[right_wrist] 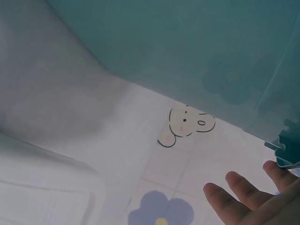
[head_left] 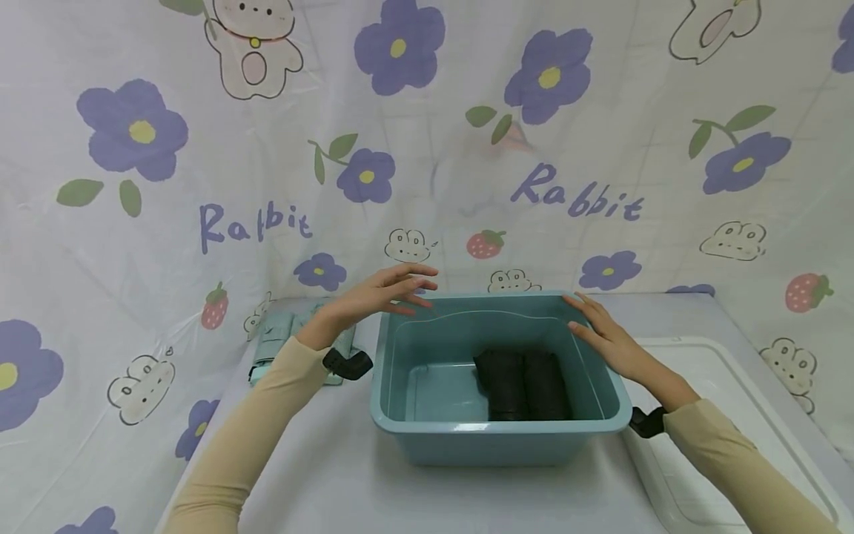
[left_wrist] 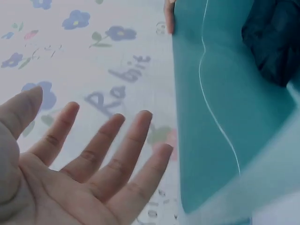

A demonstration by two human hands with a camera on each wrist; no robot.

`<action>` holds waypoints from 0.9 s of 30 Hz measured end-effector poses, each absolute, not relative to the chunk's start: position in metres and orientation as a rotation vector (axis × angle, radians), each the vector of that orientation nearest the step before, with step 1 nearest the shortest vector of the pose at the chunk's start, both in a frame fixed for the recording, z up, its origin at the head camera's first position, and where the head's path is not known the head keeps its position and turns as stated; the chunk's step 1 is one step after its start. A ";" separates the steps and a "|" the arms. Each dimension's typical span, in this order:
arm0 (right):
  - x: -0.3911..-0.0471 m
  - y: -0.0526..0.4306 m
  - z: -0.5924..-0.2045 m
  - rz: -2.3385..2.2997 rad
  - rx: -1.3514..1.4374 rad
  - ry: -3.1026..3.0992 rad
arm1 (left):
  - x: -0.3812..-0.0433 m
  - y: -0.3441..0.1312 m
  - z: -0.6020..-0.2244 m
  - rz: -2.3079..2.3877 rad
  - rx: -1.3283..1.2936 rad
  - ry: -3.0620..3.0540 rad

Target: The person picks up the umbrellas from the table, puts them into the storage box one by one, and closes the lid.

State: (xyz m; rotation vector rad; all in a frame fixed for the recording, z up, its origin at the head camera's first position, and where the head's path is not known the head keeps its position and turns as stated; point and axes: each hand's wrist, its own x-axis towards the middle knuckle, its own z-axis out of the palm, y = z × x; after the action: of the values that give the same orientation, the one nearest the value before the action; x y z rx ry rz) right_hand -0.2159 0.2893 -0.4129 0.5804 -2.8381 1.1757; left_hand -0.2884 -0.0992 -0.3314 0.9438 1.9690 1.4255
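A blue-green plastic storage bin (head_left: 500,428) stands on the table between my hands. Inside, toward its right side, lie two dark, puffy fabric rolls (head_left: 523,386). My left hand (head_left: 383,291) is over the bin's back left corner, fingers spread and holding nothing; the left wrist view shows its bare palm (left_wrist: 79,187) beside the bin wall (left_wrist: 206,140). At the right rim is my right hand (head_left: 610,341), its fingers stretched toward the back corner and its thumb on the inner side. Its fingertips (right_wrist: 234,183) show straight and apart outside the bin in the right wrist view.
Folded light-green cloth (head_left: 273,334) lies on the table at the back left, partly hidden by my left arm. A white lid (head_left: 720,415) lies flat to the right of the bin, under my right forearm. Behind hangs a patterned curtain (head_left: 440,163).
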 end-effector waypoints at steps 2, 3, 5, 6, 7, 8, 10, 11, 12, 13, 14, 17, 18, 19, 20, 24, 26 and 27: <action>-0.216 0.289 -0.413 1.179 0.577 -2.839 | -0.290 -0.105 -0.334 1.461 0.934 1.984; -0.215 0.290 -0.413 1.182 0.578 -2.838 | -0.291 -0.107 -0.335 1.483 0.931 1.987; -0.215 0.290 -0.413 1.187 0.578 -2.838 | -0.291 -0.112 -0.338 1.522 0.927 2.004; -0.215 0.290 -0.413 1.188 0.578 -2.838 | -0.291 -0.114 -0.340 1.546 0.928 2.005; -0.215 0.290 -0.413 1.187 0.576 -2.839 | -0.292 -0.115 -0.342 1.565 0.922 2.011; -0.215 0.290 -0.412 1.189 0.576 -2.838 | -0.292 -0.117 -0.343 1.583 0.921 2.018; -0.216 0.290 -0.412 1.189 0.574 -2.836 | -0.292 -0.120 -0.347 1.608 0.922 2.030; -0.216 0.290 -0.412 1.187 0.572 -2.836 | -0.291 -0.121 -0.349 1.621 0.917 2.034; -0.216 0.290 -0.413 1.188 0.572 -2.834 | -0.291 -0.123 -0.351 1.633 0.913 2.040; -0.216 0.290 -0.413 1.190 0.572 -2.833 | -0.291 -0.124 -0.353 1.648 0.909 2.040; -0.216 0.290 -0.413 1.192 0.572 -2.833 | -0.291 -0.126 -0.355 1.665 0.908 2.040; -0.216 0.290 -0.413 1.193 0.570 -2.837 | -0.290 -0.131 -0.363 1.720 0.886 2.044; -0.216 0.290 -0.413 1.194 0.569 -2.838 | -0.290 -0.133 -0.365 1.740 0.877 2.040; -0.216 0.290 -0.413 1.195 0.567 -2.840 | -0.289 -0.134 -0.368 1.762 0.869 2.037; -0.216 0.290 -0.413 1.196 0.567 -2.840 | -0.289 -0.136 -0.370 1.782 0.859 2.039; -0.216 0.289 -0.413 1.202 0.570 -2.835 | -0.288 -0.142 -0.380 1.887 0.804 2.040; -0.216 0.289 -0.413 1.206 0.572 -2.832 | -0.288 -0.146 -0.385 1.934 0.765 2.058; -0.216 0.289 -0.413 1.208 0.574 -2.830 | -0.289 -0.149 -0.387 1.954 0.745 2.064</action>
State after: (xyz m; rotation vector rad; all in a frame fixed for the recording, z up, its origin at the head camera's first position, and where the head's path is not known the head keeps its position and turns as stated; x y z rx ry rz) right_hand -0.2157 0.2891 -0.4131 0.5739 -2.8298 1.2078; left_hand -0.2888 -0.1488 -0.3870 0.7447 2.0636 1.9536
